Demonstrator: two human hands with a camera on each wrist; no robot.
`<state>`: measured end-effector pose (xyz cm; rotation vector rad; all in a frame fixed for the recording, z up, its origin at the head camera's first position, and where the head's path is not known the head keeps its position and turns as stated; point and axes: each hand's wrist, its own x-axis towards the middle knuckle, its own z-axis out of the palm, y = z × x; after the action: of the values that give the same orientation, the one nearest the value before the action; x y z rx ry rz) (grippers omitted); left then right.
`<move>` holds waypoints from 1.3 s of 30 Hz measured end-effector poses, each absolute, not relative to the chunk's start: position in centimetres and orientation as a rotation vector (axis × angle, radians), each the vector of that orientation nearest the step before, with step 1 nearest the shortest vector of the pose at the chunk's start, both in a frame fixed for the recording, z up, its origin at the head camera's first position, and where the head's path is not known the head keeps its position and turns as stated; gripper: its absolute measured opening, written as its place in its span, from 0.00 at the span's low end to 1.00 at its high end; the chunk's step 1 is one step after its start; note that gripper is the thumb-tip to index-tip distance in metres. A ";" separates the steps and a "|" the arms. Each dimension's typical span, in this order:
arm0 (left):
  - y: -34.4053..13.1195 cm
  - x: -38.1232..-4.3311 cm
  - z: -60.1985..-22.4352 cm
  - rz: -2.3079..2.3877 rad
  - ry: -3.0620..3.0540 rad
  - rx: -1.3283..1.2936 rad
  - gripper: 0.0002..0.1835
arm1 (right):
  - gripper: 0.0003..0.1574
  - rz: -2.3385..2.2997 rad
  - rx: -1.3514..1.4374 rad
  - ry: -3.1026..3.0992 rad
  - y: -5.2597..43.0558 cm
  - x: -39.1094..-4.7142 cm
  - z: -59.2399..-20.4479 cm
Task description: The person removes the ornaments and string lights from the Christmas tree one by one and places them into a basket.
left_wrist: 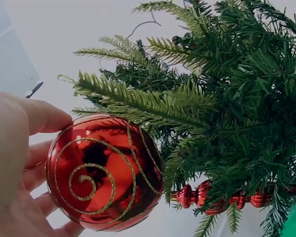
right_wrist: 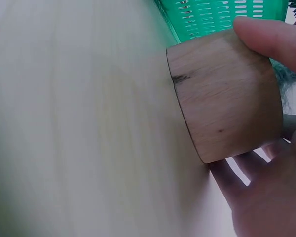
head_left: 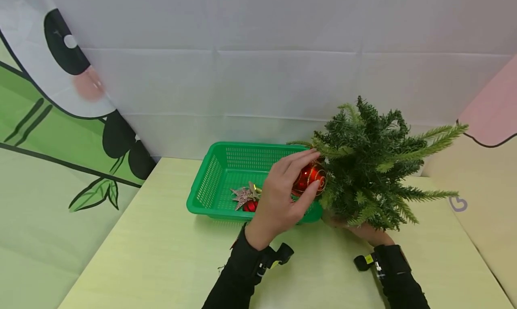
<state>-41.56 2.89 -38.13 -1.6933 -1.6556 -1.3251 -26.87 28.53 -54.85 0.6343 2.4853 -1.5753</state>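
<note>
A small artificial Christmas tree (head_left: 369, 165) stands on the right part of the table. Beside its left branches my left hand (head_left: 276, 199) holds a shiny red Christmas ball (left_wrist: 103, 173) with gold glitter swirls, thumb and fingers curved about it. The right hand (right_wrist: 274, 182) grips the tree's wooden base (right_wrist: 227, 98), thumb on one side and fingers on the other; in the head view the branches cover part of this hand. Among the branches in the left wrist view lies a slim red ridged ornament (left_wrist: 202, 195).
Left of the tree sits a green plastic basket (head_left: 198, 208), its right end behind the left hand and branches. A glittery star (head_left: 241, 196) and a red ornament (head_left: 250, 206) lie in it. A pale cloth wall (head_left: 258, 84) rises behind the table (head_left: 161, 255).
</note>
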 end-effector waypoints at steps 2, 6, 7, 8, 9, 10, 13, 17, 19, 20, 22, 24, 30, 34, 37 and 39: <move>2.7 -41.6 -38.1 -1.338 -1.649 -1.689 0.27 | 0.51 -1.557 0.630 2.465 28.5 -26.9 -54.8; 2.6 -41.5 -38.0 -1.329 -1.627 -1.660 0.28 | 0.50 -1.522 0.641 2.458 28.5 -27.0 -54.8; 2.7 -41.5 -38.0 -1.321 -1.620 -1.647 0.28 | 0.49 -1.538 0.629 2.464 28.5 -27.1 -54.9; 2.7 -41.5 -38.0 -1.311 -1.614 -1.631 0.28 | 0.51 -1.544 0.632 2.472 28.4 -27.1 -54.9; 2.7 -41.5 -38.0 -1.299 -1.607 -1.613 0.29 | 0.52 -1.550 0.621 2.491 28.5 -27.1 -54.9; 2.8 -41.4 -38.0 -1.282 -1.600 -1.595 0.29 | 0.52 -1.554 0.607 2.517 28.5 -27.1 -54.9; 3.2 -41.3 -37.9 -1.218 -1.582 -1.537 0.28 | 0.54 -1.582 0.575 2.540 28.4 -27.1 -54.8; 3.6 -41.1 -37.9 -1.166 -1.573 -1.458 0.27 | 0.54 -1.603 0.598 2.481 28.3 -27.0 -54.6; 3.7 -41.0 -37.8 -1.184 -1.570 -1.426 0.26 | 0.53 -1.615 0.607 2.452 28.3 -27.0 -54.7; 3.7 -41.0 -37.8 -1.199 -1.570 -1.413 0.26 | 0.52 -1.612 0.613 2.451 28.3 -27.0 -54.7; 3.8 -41.0 -37.7 -1.235 -1.565 -1.397 0.25 | 0.51 -1.607 0.620 2.451 28.3 -27.0 -54.7; 3.9 -41.0 -37.7 -1.253 -1.554 -1.390 0.25 | 0.51 -1.613 0.607 2.472 28.3 -27.1 -54.7; 4.1 -41.2 -37.4 -1.254 -1.553 -1.404 0.25 | 0.54 -1.712 0.558 2.515 28.2 -27.3 -54.5; 4.1 -41.4 -37.5 -1.357 -1.602 -1.419 0.26 | 0.53 -1.654 0.560 2.524 28.4 -27.2 -54.6; 4.1 -41.6 -37.6 -1.464 -1.642 -1.428 0.29 | 0.52 -1.602 0.545 2.514 28.5 -27.1 -54.7; 4.0 -41.7 -37.6 -1.495 -1.660 -1.438 0.30 | 0.52 -1.581 0.552 2.506 28.6 -27.1 -54.7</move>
<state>-41.70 4.02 -37.60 -1.4377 -1.6601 -1.4949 -27.05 28.60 -54.72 0.5521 2.5063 -1.5811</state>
